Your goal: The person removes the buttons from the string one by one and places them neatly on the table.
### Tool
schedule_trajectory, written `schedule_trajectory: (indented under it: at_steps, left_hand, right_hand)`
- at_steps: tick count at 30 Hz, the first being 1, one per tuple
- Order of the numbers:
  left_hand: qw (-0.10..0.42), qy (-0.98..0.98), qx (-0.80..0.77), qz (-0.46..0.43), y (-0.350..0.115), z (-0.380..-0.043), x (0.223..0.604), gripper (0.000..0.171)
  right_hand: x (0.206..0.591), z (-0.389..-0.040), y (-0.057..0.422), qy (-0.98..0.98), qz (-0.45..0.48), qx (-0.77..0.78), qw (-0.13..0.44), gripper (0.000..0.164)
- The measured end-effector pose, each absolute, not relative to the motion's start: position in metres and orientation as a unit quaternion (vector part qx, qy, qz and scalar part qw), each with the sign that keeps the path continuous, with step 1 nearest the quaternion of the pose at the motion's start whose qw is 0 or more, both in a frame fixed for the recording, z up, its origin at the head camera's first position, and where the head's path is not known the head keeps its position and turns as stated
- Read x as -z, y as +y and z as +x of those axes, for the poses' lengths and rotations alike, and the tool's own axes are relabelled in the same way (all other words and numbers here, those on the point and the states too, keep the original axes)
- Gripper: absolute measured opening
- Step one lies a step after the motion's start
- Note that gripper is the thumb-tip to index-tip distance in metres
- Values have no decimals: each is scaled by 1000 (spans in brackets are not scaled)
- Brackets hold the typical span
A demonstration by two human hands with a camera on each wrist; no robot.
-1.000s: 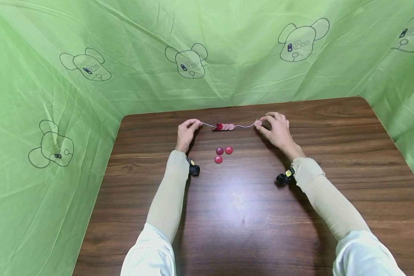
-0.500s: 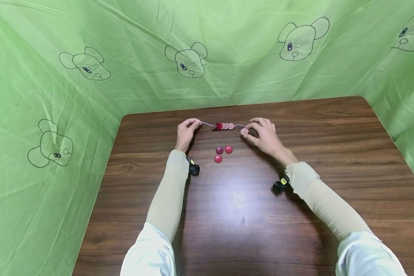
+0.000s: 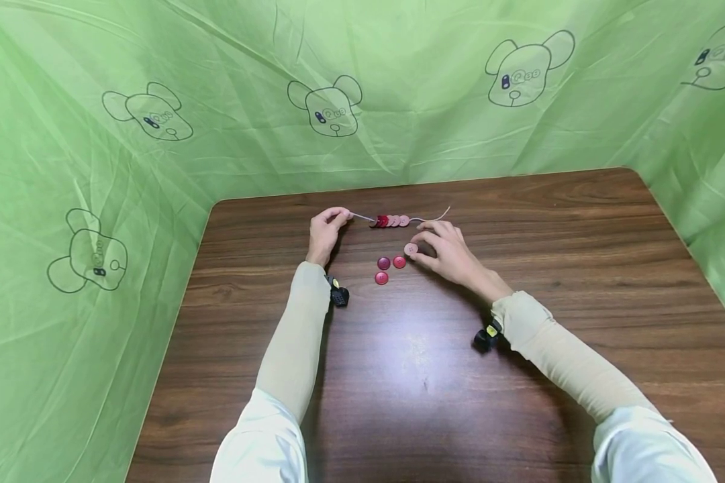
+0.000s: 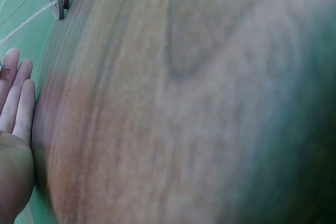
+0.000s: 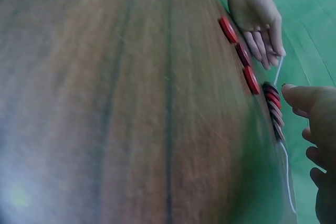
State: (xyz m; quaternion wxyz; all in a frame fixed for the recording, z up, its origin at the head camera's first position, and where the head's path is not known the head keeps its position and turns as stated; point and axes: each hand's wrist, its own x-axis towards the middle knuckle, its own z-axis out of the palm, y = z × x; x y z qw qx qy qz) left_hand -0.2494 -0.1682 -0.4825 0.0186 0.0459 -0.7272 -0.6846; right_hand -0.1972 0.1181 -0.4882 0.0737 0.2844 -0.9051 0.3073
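Note:
A pale cord (image 3: 438, 218) runs through a row of overlapping buttons (image 3: 389, 221), dark red at the left and pink at the right, lying near the table's far side. With thumb and fingertips my left hand (image 3: 326, 231) pinches the cord's left end, pulled straight up to the row. My right hand (image 3: 450, 251) holds a single pink button (image 3: 411, 249) between thumb and forefinger, off the cord and close to the loose red button (image 3: 399, 262). The cord's right end lies free behind that hand. In the right wrist view the threaded buttons (image 5: 274, 106) appear beyond my right thumb (image 5: 299, 98).
Beside the loose red button lie a dark red button (image 3: 383, 263) and another red one (image 3: 381, 278). They rest on a brown wooden table (image 3: 423, 402). Green cloth (image 3: 399, 100) with mouse-like line drawings hangs behind and at the sides.
My right hand has left the cord's right end and come left and nearer with the pink button, down to the loose buttons. My left hand has stayed in place.

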Motion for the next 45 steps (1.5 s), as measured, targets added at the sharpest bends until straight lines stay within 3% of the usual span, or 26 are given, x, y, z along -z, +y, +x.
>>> schedule_trajectory:
  at_steps: [21,45]
  left_hand:
    - [38,-732,679,51,-171,-261,507,30]
    - [43,-732,678,54,-172,-261,508,22]
  right_hand:
    - [490,-179,104,-882,383,-274,8,31]
    - [498,-181,102,-884,396,-248,11,31]
